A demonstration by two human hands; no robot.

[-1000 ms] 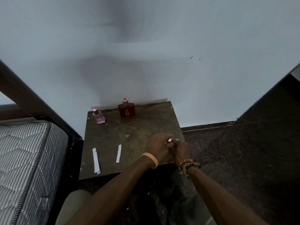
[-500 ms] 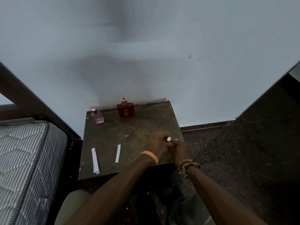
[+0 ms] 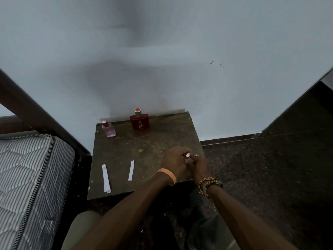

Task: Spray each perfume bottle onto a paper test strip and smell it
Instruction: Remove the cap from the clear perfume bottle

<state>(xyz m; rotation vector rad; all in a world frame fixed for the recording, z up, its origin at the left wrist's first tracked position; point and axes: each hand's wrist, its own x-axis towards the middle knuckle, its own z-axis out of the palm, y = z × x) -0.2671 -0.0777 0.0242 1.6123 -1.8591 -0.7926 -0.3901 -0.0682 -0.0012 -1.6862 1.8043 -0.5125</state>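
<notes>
Curling round a pink-capped bottle [image 3: 187, 155], the left grip [image 3: 173, 159] grasps it; right grip [image 3: 200, 166] touches alongside, its hold unclear.

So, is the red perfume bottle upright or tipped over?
Upright: the red perfume bottle stands on its base on the table, cap pointing up.

Red perfume bottle [image 3: 140, 121]: deep red, silver collar, orange-red cap top. Pink perfume bottle [image 3: 108, 129]: pale pink, pink cap. Longer paper strip [image 3: 106, 178] and shorter paper strip [image 3: 131, 170]: white. Tabletop [image 3: 147, 141]: dark brown, mottled ochre. Wristband [image 3: 167, 175]: peach-orange. Beaded bracelets [image 3: 210, 184]: multicoloured. Mattress [image 3: 27, 168]: grey-and-white stripes, quilted. Wall [image 3: 162, 51]: pale blue-grey. Floor [image 3: 270, 168]: dark, speckled.
</notes>
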